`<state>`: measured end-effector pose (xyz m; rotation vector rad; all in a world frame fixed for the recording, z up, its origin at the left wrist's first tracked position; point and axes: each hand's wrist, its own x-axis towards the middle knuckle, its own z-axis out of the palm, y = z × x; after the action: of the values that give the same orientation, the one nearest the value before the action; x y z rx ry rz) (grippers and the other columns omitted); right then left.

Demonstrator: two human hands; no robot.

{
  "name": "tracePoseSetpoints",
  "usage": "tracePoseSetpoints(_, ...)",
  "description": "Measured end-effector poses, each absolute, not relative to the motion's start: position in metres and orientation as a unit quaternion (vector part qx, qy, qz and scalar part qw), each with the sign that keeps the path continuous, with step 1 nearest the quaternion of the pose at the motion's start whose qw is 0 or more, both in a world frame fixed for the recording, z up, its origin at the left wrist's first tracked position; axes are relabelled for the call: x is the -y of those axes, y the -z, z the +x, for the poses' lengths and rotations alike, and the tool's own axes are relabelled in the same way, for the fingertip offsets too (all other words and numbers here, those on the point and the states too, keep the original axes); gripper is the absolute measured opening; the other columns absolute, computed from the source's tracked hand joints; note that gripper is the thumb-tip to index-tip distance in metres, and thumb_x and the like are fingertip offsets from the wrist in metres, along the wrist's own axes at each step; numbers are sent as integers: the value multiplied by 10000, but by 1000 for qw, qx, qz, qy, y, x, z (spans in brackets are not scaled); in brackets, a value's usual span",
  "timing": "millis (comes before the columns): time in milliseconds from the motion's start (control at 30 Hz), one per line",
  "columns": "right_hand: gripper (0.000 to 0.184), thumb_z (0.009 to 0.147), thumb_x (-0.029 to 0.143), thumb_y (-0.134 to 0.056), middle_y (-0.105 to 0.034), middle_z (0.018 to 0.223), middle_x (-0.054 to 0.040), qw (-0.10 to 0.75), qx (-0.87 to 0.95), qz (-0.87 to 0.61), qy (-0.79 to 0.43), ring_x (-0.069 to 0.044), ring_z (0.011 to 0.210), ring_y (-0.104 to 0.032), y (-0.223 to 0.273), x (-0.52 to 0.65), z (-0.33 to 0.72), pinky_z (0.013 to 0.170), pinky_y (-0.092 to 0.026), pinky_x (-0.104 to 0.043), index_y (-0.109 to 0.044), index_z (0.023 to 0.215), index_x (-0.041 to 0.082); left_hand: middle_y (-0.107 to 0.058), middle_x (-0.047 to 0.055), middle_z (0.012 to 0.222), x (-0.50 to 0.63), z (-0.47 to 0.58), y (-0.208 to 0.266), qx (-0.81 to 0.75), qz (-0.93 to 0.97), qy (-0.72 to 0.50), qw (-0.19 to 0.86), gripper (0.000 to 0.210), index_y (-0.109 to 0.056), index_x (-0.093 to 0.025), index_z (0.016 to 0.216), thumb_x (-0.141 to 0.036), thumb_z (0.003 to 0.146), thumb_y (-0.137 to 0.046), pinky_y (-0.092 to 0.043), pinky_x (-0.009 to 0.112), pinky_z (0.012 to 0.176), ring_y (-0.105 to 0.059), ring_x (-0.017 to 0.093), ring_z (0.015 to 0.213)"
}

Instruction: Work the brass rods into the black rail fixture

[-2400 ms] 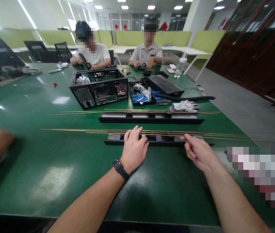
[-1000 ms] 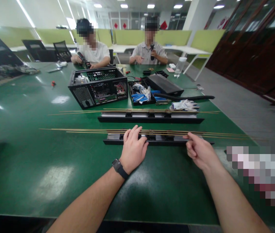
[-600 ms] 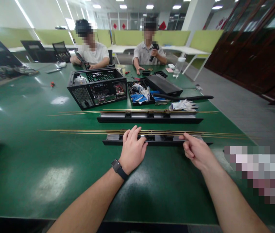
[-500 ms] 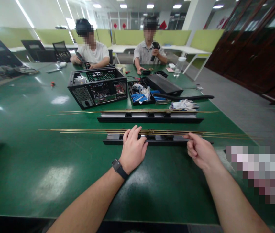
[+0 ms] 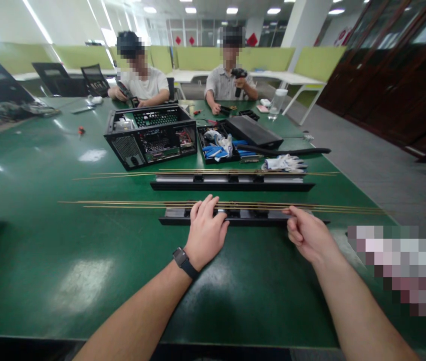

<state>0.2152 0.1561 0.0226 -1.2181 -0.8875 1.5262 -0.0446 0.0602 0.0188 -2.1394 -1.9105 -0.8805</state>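
Several thin brass-coloured rods (image 5: pixel 123 206) lie lengthwise along a long black-and-silver rail (image 5: pixel 250 221), and their ends stick out past it on both sides. My left hand (image 5: pixel 208 228), with a watch at the wrist, rests over the rods and the rail's middle, fingers stretched out and thumb apart. Near the rail's right end, my right hand (image 5: pixel 306 230) pinches the nearest rod between thumb and index finger, the other fingers curled. Behind lies a second similar rail (image 5: pixel 231 186), with more thin rods (image 5: pixel 123 174) across it.
An open black computer case (image 5: pixel 151 135) stands at the back, beside a black tray (image 5: pixel 220 159) of blue-and-white gloves. A white glove (image 5: pixel 286 163), a black tube (image 5: pixel 295 150) and a flat black box (image 5: pixel 254 131) lie right of it. Two people sit opposite, one holding a power tool (image 5: pixel 239 75).
My right hand has shifted slightly left, and the nearest rod's left end has slid left too. My left hand stays put. The person opposite has tilted the power tool.
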Motion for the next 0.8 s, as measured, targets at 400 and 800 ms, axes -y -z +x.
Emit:
tracePoseSetpoints(400, 287, 812, 408, -801, -505, 479, 55, 477, 373, -490, -627, -42, 303, -297, -17, -157, 215, 289, -196, -163, -697, 894, 154, -554, 122, 1474, -60, -44, -18, 635, -711, 293, 68, 129, -741, -234, 986, -268, 951, -621, -323, 552, 1211, -419, 304, 1469)
tracePoseSetpoints(800, 325, 830, 442, -793, -511, 485, 54, 466, 382, -484, -634, -37, 307, -296, -17, -157, 215, 291, -191, -161, -710, 922, 142, -555, 130, 1473, -59, -45, -19, 634, -714, 290, 72, 135, -743, -228, 989, -263, 955, -616, -324, 547, 1206, -419, 305, 1469)
